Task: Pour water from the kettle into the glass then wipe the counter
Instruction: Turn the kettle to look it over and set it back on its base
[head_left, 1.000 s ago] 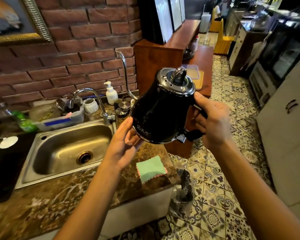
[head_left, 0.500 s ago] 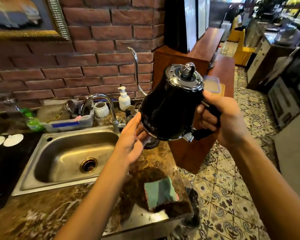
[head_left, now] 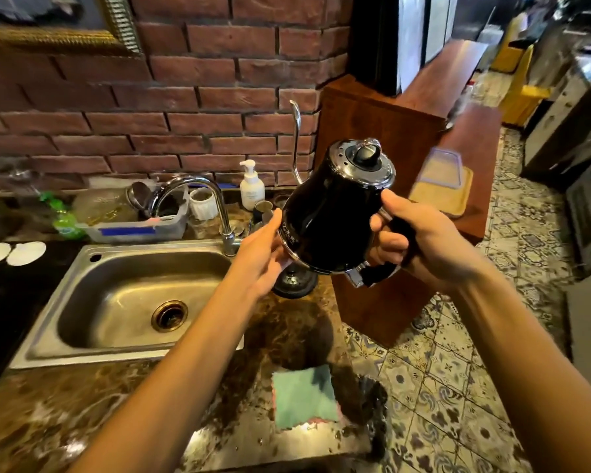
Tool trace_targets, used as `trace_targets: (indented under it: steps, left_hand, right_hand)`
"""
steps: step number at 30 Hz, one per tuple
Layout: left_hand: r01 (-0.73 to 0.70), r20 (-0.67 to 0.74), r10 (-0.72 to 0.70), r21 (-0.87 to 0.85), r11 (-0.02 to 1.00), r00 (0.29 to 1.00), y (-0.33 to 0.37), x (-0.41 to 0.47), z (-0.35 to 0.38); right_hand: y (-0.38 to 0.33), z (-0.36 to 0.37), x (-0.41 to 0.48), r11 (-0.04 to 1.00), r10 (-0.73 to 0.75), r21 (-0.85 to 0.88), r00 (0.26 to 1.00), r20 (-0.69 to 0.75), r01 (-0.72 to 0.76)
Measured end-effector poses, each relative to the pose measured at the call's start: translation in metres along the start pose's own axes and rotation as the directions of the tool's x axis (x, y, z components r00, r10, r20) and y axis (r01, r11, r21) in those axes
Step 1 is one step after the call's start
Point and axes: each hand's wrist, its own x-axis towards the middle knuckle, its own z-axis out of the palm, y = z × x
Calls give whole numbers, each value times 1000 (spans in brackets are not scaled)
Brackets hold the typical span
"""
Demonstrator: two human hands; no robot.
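Observation:
A black gooseneck kettle point(head_left: 331, 213) with a chrome lid hangs in the air above its round base point(head_left: 294, 285), tilted a little to the left. My right hand point(head_left: 420, 240) grips its black handle. My left hand point(head_left: 263, 254) rests flat against the kettle's lower left side, fingers extended. The thin silver spout point(head_left: 296, 141) rises towards the brick wall. A green cloth point(head_left: 302, 397) with a pink edge lies on the marble counter point(head_left: 82, 414) near its front right corner. I cannot make out a glass for certain among the items behind the kettle.
A steel sink point(head_left: 130, 302) with a curved tap point(head_left: 202, 203) fills the counter's left half. Behind it stand a dish tub point(head_left: 133, 223), a white soap pump point(head_left: 251, 186) and small cups. A wooden cabinet point(head_left: 389, 138) stands to the right; patterned floor tiles lie beyond.
The kettle has come down slightly and sits lower over its base, still held by both hands. The view has shifted, so the cloth appears nearer the counter's front edge.

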Motion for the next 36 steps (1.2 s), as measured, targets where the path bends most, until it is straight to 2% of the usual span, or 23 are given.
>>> trace_targets:
  steps: [4, 9, 18, 24, 30, 36]
  left_hand:
    - [27, -68, -27, 0, 1000, 997, -13, 31, 5]
    - [44, -135, -41, 18, 999, 990, -27, 69, 8]
    - [163, -365, -51, 281, 946, 929, -49, 125, -6]
    - [167, -402, -37, 293, 942, 915, -70, 142, -19]
    - [165, -424, 5, 363, 917, 906, -86, 147, -26]
    - [155, -467, 17, 327, 932, 884, -97, 156, -39]
  right_hand:
    - [9, -20, 27, 999, 39, -11, 998, 49, -38]
    - [42, -33, 58, 992, 6, -127, 1000, -13, -8]
    - [108, -51, 112, 982, 35, -181, 996, -77, -49]
    - [146, -51, 142, 969, 86, -221, 990, -116, -110]
    - [176, -44, 157, 950, 20, -308, 995, -101, -51]
    - [195, -32, 166, 934, 27, -351, 992, -123, -69]
